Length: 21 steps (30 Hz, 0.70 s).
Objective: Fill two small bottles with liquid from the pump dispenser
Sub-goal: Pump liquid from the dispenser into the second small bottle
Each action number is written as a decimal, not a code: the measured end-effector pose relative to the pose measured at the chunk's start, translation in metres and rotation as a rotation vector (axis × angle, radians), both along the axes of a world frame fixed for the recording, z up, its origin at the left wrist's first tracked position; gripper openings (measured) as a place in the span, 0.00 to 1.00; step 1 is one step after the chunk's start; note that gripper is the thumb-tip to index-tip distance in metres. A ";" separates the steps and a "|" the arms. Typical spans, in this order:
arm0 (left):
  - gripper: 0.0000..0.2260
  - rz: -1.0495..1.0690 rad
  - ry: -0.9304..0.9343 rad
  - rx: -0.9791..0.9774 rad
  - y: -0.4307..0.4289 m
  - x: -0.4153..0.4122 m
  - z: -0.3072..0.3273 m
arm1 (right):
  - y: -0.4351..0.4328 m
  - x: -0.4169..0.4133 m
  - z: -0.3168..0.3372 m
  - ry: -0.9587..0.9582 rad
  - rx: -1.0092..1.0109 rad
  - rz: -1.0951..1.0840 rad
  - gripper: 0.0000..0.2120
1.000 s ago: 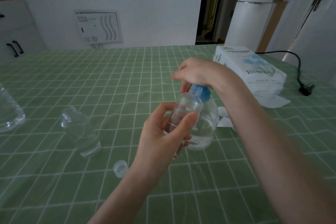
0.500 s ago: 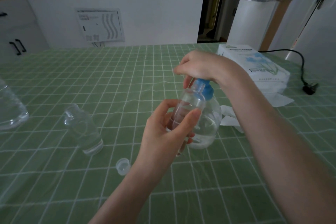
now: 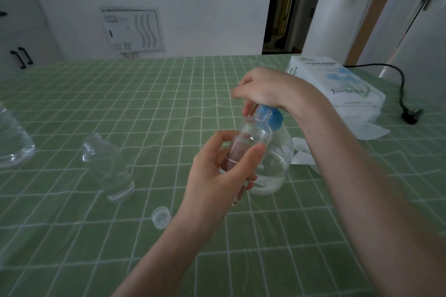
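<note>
My left hand (image 3: 217,176) grips a small clear bottle (image 3: 251,137), uncapped and tilted, its mouth right under the blue pump head. A little liquid shows in its lower part. My right hand (image 3: 268,89) rests on top of the clear round pump dispenser (image 3: 277,161), fingers curled over its blue pump (image 3: 272,116). The dispenser stands on the green checked tablecloth (image 3: 169,103) and holds some clear liquid. A second small clear bottle (image 3: 108,166) stands uncapped to the left. A small clear cap (image 3: 161,217) lies on the cloth near my left wrist.
A large clear plastic bottle (image 3: 12,142) lies at the left edge. A white tissue pack (image 3: 337,89) with loose tissues (image 3: 304,154) sits behind my right arm. A black cable with plug (image 3: 410,113) lies at the far right. A white cylinder (image 3: 335,24) stands behind the table.
My hands, the small bottle and the dispenser keep the same pose. The view has shifted slightly; nothing was let go or picked up.
</note>
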State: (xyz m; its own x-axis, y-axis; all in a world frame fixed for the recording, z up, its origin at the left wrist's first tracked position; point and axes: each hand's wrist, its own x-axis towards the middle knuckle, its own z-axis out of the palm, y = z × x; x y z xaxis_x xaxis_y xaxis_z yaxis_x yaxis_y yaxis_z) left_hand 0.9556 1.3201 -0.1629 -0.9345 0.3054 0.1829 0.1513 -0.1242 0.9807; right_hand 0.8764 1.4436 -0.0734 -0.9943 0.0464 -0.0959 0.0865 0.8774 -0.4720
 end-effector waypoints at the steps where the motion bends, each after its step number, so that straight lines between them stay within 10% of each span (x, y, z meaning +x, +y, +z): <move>1: 0.15 0.002 0.004 0.001 0.000 0.000 0.000 | 0.000 0.000 0.002 0.012 0.006 -0.003 0.18; 21: 0.12 0.007 0.003 0.014 0.000 0.002 -0.002 | 0.001 -0.003 -0.004 -0.023 0.004 0.015 0.18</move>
